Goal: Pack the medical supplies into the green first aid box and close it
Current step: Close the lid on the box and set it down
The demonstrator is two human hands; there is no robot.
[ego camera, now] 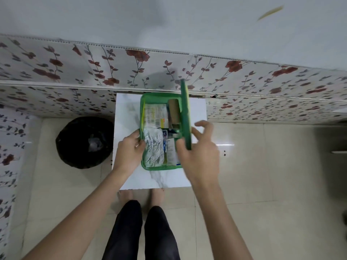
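The green first aid box (pixel 142 162) sits on a small white marble-look table (pixel 127 113). Inside lie a silver foil blister pack (pixel 154 147), printed medicine cartons (pixel 155 115), a brown roll (pixel 174 111) and a white leaflet-like packet (pixel 171 152). Its green lid (pixel 185 113) stands nearly upright along the box's right side. My left hand (pixel 129 149) grips the box's left rim with the thumb over the edge. My right hand (pixel 199 149) holds the lid's near edge between thumb and fingers; the other fingers are spread.
A black bin (pixel 84 141) with a dark liner stands on the tiled floor left of the table. A flowered wall panel (pixel 75 72) runs behind the table. My legs and bare feet (pixel 142 196) are at the table's near edge.
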